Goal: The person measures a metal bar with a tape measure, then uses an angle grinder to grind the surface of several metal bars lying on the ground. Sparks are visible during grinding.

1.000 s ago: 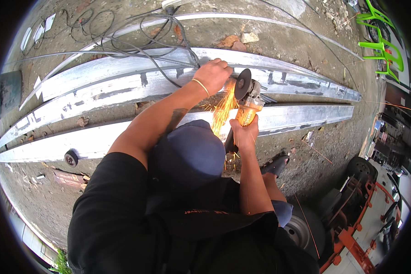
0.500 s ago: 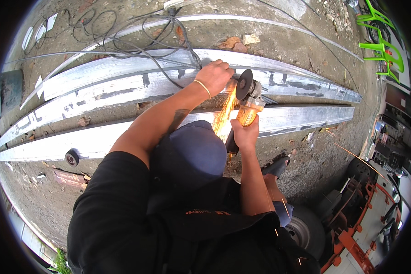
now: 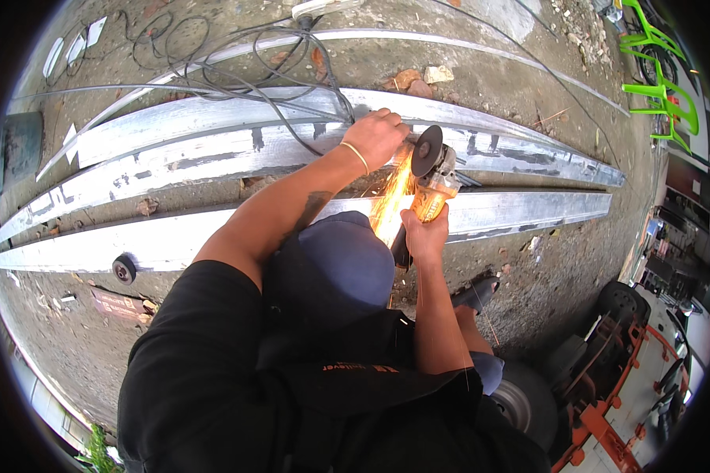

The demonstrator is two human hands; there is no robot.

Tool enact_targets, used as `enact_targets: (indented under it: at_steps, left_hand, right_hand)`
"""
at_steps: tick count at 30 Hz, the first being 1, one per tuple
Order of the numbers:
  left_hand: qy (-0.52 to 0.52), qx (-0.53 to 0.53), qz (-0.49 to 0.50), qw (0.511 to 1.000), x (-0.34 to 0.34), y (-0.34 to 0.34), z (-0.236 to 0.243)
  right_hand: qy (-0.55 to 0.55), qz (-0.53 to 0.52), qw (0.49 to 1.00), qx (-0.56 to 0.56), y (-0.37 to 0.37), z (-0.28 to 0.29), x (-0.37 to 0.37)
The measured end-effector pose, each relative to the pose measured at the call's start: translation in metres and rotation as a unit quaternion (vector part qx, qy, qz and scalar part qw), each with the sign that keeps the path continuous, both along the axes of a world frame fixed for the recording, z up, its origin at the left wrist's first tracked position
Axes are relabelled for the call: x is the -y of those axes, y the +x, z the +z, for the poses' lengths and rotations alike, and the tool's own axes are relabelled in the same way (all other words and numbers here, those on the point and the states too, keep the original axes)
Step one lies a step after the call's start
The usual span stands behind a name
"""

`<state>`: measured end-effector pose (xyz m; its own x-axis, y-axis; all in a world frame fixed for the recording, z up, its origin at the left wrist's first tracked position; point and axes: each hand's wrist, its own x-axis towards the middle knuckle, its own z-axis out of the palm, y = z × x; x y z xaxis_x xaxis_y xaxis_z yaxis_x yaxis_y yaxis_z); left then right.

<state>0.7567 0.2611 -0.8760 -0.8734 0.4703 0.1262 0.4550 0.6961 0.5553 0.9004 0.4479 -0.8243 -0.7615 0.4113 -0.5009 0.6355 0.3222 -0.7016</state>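
Note:
My right hand (image 3: 426, 233) is wrapped round the yellow and grey body of an angle grinder (image 3: 431, 201). Its dark disc (image 3: 427, 150) stands upright, and orange sparks (image 3: 392, 202) stream from below it toward me. My left hand (image 3: 375, 137), with a yellow band at the wrist, is closed beside the disc, over a long silvery metal beam (image 3: 205, 158). What its fingers grip is hidden beneath them. Thin grey rods (image 3: 467, 180) stick out to the right of the grinder. A second beam (image 3: 521, 211) lies nearer me, under the sparks. The disc's contact point cannot be seen.
Looped black cable (image 3: 280, 67) lies across the far beams at the left. A loose grinding disc (image 3: 124, 270) rests by the near beam. At right are green plastic chairs (image 3: 663, 106), a vehicle wheel (image 3: 521, 402) and an orange metal frame (image 3: 607, 433). Stones (image 3: 438, 74) lie beyond the beams.
The grinder and both hands sit slightly lower and a touch further right in the view. Sparks still pour from the disc. Both hands keep their grips.

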Motion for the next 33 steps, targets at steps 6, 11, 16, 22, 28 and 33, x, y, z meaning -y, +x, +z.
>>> enact_targets:
  at_steps: [6, 11, 16, 22, 28, 33]
  left_hand:
    - [-0.004, -0.024, -0.001, 1.0, -0.002, 0.001, -0.003]
    - [-0.009, -0.021, -0.001, 1.0, -0.002, 0.0, -0.004]
    - [0.007, -0.03, 0.011, 0.999, 0.0, 0.0, -0.007]
    - [0.004, -0.026, 0.003, 1.0, -0.001, -0.001, -0.005]
    - [0.022, -0.026, 0.001, 0.999, 0.0, -0.001, -0.003]
    - [-0.001, -0.03, 0.002, 1.0, 0.0, -0.001, 0.002]
  right_hand:
    - [0.003, 0.008, 1.0, -0.002, 0.001, -0.003, -0.002]
    - [0.014, 0.014, 1.0, 0.005, 0.003, -0.008, -0.006]
    - [0.008, 0.018, 1.0, 0.009, 0.007, -0.008, -0.006]
    - [0.002, 0.009, 1.0, 0.015, 0.004, 0.0, -0.003]
    - [0.011, 0.027, 1.0, -0.012, 0.01, -0.011, -0.009]
    - [0.026, 0.042, 0.996, -0.071, 0.011, -0.018, -0.01]
